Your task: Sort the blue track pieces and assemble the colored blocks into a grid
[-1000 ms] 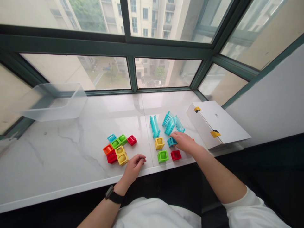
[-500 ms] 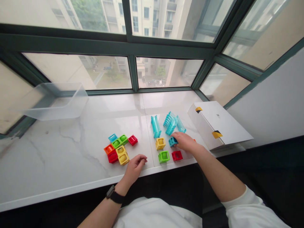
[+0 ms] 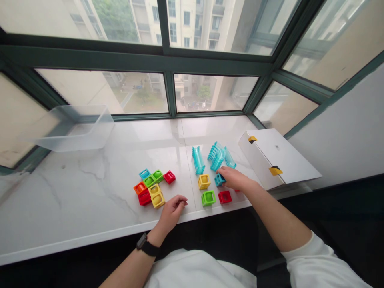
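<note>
My right hand (image 3: 232, 177) is closed on a blue cube block (image 3: 220, 180) at the right of the sill, its fingers covering the block's right part. Just nearer to me sit a red cube block (image 3: 225, 197) and a green cube block (image 3: 208, 198); a yellow one (image 3: 204, 181) stands left of the blue. A red piece peeks out beneath my right wrist. My left hand (image 3: 174, 209) rests by the front edge, fingers curled together, with nothing visible in them. Left of it lies a cluster with yellow blocks (image 3: 157, 195), green blocks (image 3: 153, 178) and a dark red block (image 3: 144, 197).
Behind the blocks lie a straight turquoise track (image 3: 198, 160), a curved one (image 3: 216, 155) and another narrow piece (image 3: 229, 157). A white box (image 3: 282, 156) stands at the right, a clear plastic bin (image 3: 99, 130) at the back left. Windows border the sill.
The view has shifted slightly. Both hands hold nearly the same places, the right one still on the blue block. The red piece under my right wrist shows differently.
</note>
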### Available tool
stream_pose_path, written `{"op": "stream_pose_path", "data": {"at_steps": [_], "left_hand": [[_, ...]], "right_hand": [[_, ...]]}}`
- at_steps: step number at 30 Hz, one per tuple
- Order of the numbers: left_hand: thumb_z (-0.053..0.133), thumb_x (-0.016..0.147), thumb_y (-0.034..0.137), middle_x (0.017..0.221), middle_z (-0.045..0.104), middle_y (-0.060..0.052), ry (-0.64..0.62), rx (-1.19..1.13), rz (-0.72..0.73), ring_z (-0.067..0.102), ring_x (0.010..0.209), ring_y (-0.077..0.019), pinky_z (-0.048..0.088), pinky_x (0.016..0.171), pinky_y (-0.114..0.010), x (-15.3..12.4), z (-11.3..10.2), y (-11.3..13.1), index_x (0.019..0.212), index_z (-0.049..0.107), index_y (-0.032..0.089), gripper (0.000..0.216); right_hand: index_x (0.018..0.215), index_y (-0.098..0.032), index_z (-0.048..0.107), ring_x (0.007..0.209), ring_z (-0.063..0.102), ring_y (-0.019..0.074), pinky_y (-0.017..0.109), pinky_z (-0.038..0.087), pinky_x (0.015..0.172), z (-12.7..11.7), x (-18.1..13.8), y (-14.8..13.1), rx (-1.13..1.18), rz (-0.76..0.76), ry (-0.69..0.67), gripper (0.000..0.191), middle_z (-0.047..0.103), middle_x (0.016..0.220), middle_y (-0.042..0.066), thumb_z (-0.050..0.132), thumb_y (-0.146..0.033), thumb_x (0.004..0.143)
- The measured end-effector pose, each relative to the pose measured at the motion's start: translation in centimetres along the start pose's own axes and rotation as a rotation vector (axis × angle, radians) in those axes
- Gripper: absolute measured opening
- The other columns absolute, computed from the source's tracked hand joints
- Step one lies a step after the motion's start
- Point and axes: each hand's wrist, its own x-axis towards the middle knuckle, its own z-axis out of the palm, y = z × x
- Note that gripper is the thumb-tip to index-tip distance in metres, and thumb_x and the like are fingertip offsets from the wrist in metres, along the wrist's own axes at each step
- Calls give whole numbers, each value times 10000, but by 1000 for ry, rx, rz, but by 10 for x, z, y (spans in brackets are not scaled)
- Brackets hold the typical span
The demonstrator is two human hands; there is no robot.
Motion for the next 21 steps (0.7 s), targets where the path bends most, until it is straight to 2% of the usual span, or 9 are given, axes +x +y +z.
{"op": "stream_pose_path", "data": {"at_steps": [4,10,17,21], "left_hand": [[586,958,405,914,758,-64,-5,0,0,715,878,-231,571,820,-354,0,0,0,1013,732,212,248],[586,958,375,908,761,-59,-7,13,17,705,851,-223,562,809,-344,0,0,1,1005,736,216,223],[578,957,339,898,763,-55,-3,17,32,706,839,-216,556,795,-330,0,-1,1,996,737,214,207],[549,958,306,897,763,-43,-7,36,43,710,839,-205,560,793,-319,0,0,-1,1001,728,212,207]], "right_hand": [[1284,-182,603,1174,635,307,333,472,915,4,1,1,-7,2,-21,532,662,1255,147,743,-91,779],[1263,-200,614,1149,651,297,324,474,887,3,1,0,-13,4,-14,500,695,1223,131,731,-94,789],[1414,-216,582,1199,667,319,328,497,908,-2,0,4,0,-19,-7,678,699,1321,134,784,-120,773],[1497,-213,532,1277,637,344,357,497,972,-2,-1,5,6,-12,-16,767,655,1421,154,772,-116,775]]}}
